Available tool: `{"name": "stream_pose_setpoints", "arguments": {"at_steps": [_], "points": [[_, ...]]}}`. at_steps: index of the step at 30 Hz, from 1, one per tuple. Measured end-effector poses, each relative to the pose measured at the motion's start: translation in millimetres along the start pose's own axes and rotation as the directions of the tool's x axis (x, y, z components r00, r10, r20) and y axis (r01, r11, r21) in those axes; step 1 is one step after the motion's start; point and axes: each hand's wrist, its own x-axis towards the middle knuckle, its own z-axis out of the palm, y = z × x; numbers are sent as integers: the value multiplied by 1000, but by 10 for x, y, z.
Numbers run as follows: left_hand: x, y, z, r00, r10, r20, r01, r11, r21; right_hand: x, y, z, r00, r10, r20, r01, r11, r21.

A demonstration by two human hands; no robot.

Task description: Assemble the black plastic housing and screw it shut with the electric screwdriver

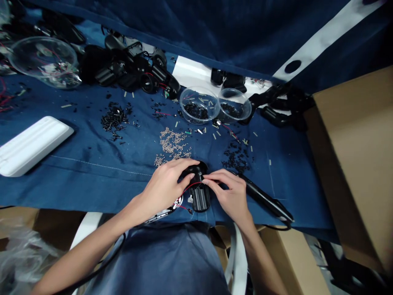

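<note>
At the table's front edge lies a black plastic housing [200, 199] with a ribbed lower part. My left hand [167, 182] grips its rounded upper end between thumb and fingers. A thin red wire [192, 185] arcs across the housing, and my right hand [229, 190] pinches it at the fingertips. Below my left hand is a partly hidden part with a round, pale end [178, 201] and a short red lead. A black corded handheld tool [268, 198], like an electric screwdriver, rests just right of my right hand.
Beyond my hands are piles of small copper-coloured screws [172, 141], black screws [113, 119] and small black parts [236, 157]. Clear plastic tubs [199, 116] stand behind. A white oblong case [33, 143] lies left; a cardboard box [356, 164] borders the right. Black housings [123, 69] crowd the back.
</note>
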Motion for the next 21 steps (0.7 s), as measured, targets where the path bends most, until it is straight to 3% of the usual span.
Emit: {"name": "stream_pose_setpoints", "arguments": {"at_steps": [14,19,21], "points": [[-1,-4,4,1000,-10,10,10,1000,-6,-15,16,10,994,113,15,-113,993,31],[2,-8,5,1000,-4,9,4,1000,-9,-4,19,54,997,74,-13,-74,997,-33],[5,-13,5,1000,-3,9,3,1000,-13,-5,32,75,992,123,-25,-124,991,-48]]}}
